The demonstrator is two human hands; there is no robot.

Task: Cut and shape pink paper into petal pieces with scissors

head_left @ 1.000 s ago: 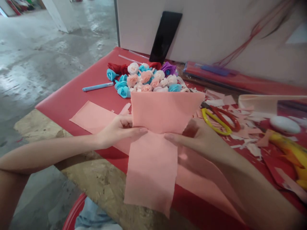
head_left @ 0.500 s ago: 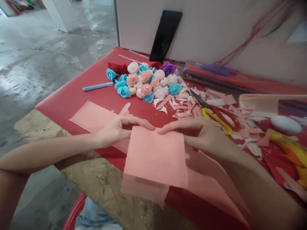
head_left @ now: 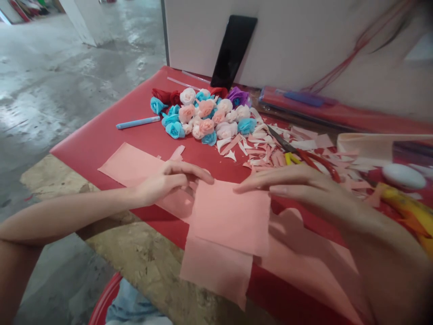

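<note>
Step in hand, as judged: flattening a folded pink crepe-paper sheet [head_left: 230, 216], which lies at the near edge of the counter [head_left: 101, 140] with its lower flap hanging past that edge. The left hand [head_left: 165, 180] has an open grip, fingers laid on the sheet's top-left corner; the right hand [head_left: 304, 189] is likewise open, fingers flat by the top-right corner, clasping nothing. Further handling calls for even downward pressure; the left side is open, while scissors [head_left: 304, 158] and paper scraps [head_left: 260, 144] crowd the right.

The right hand [head_left: 304, 187] half hides the scissors [head_left: 287, 149]; the yellow tool [head_left: 406, 210] runs off the right edge.
</note>
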